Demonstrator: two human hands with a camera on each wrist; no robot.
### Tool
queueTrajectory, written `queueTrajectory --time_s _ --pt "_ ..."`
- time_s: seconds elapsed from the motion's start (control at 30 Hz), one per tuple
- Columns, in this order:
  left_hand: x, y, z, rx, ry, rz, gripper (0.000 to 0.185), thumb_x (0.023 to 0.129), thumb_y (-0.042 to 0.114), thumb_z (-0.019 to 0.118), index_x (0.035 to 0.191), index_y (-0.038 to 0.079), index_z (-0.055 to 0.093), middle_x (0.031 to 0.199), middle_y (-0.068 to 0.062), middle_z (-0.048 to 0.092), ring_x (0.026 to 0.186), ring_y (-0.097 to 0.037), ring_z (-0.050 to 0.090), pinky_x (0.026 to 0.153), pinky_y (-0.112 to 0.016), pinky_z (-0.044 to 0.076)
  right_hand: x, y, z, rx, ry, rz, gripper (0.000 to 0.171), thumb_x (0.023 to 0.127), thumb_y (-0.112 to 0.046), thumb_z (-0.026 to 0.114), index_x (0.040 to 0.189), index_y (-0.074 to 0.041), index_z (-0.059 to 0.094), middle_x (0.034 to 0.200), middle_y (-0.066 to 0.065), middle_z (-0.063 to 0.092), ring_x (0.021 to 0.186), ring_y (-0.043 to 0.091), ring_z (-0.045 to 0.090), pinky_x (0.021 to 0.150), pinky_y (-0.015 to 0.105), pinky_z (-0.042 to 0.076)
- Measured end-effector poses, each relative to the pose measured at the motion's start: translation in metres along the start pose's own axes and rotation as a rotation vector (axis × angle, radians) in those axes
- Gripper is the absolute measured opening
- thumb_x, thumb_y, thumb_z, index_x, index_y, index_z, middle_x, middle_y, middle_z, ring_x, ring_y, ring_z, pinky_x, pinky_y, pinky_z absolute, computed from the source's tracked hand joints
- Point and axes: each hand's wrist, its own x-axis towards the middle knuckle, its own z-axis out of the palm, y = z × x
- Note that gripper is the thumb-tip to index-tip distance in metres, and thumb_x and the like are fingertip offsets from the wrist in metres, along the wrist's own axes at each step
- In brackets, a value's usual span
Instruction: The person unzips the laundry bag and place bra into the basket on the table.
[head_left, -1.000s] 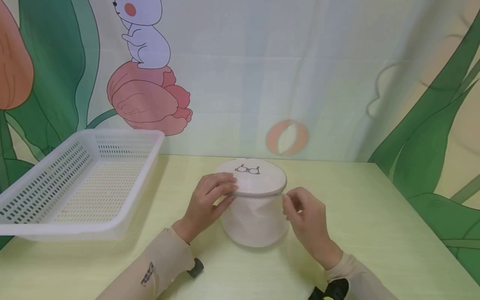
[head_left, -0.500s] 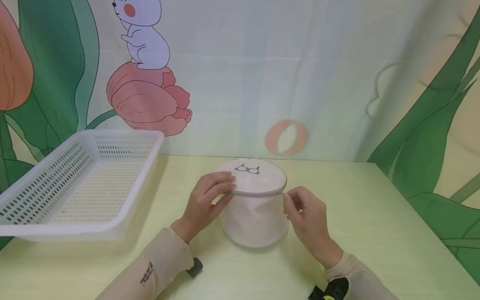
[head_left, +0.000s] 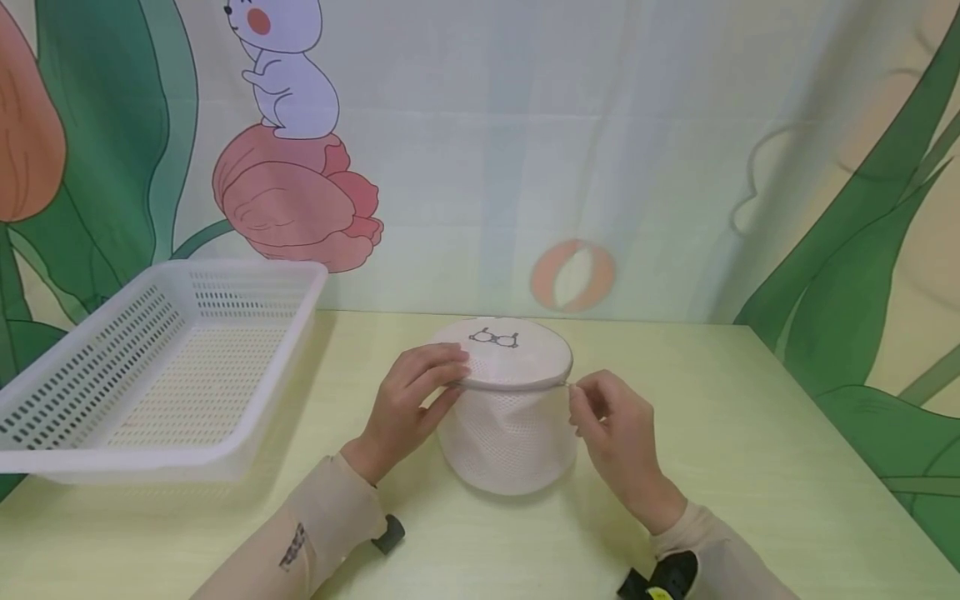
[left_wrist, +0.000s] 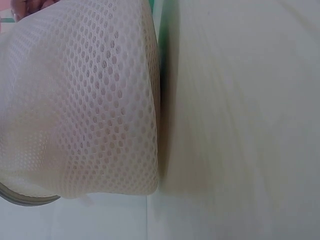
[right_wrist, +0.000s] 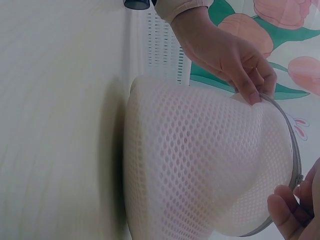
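A white cylindrical mesh laundry bag [head_left: 510, 442] stands upright on the table, a dark glasses-like drawing on its round lid [head_left: 525, 358]. A grey zipper [right_wrist: 296, 155] runs around the rim under the lid. My left hand [head_left: 411, 396] pinches the rim at the bag's left side, fingers on the lid and thumb below. At the right side of the rim, my right hand [head_left: 617, 442] has its thumb and fingertips pinched at the zipper pull [right_wrist: 299, 179]. The pull itself is mostly hidden in the head view. Mesh [left_wrist: 100, 95] fills much of the left wrist view.
A white perforated plastic basket [head_left: 247, 450] stands at the left of the pale yellow-green table [head_left: 750, 467]. Behind the table hangs a printed curtain [head_left: 660, 167] with flowers and an animal. Dark wrist devices [head_left: 671, 575] sit at both cuffs.
My right hand has shifted very slightly right and up along the rim. The left hand keeps its hold, and the bag stays almost in place.
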Motion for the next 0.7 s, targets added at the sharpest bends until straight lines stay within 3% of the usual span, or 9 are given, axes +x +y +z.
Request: queueTrajectory --time_s 0.43,0.57,0.7 --pt "-0.0037 -0.006 -0.0014 0.022 -0.037 -0.058 0.023 0.097 0.023 0.056 0.102 0.003 0.066 0.111 -0.013 0.065 0.107 -0.03 0.059 0.095 -0.036 0.045 -0.0012 -0.0043 0.0008 0.033 -0.025 0.029 0.01 0.086 0.005 0.062 0.08 -0.003 0.057 0.065 0.001 0.056 0.054 0.004 0.051 0.046 0.015 0.045" --pt "-0.0042 -0.0067 -0.0019 0.034 -0.049 -0.064 0.015 0.09 0.011 0.066 0.103 0.003 0.065 0.112 -0.013 0.064 0.107 -0.03 0.059 0.093 -0.038 0.047 -0.0016 -0.004 0.0016 0.058 -0.016 0.005 0.012 0.085 0.006 0.062 0.079 -0.003 0.057 0.065 0.0 0.056 0.054 0.003 0.051 0.046 0.014 0.044" --pt "-0.0045 -0.0058 -0.0024 0.051 -0.075 -0.069 0.022 0.082 0.003 0.069 0.104 0.004 0.064 0.113 -0.013 0.063 0.107 -0.031 0.059 0.092 -0.041 0.048 -0.0025 -0.0036 0.0024 0.079 -0.008 -0.025 0.014 0.083 0.007 0.062 0.077 -0.004 0.057 0.063 -0.003 0.056 0.053 0.003 0.05 0.045 0.014 0.043"
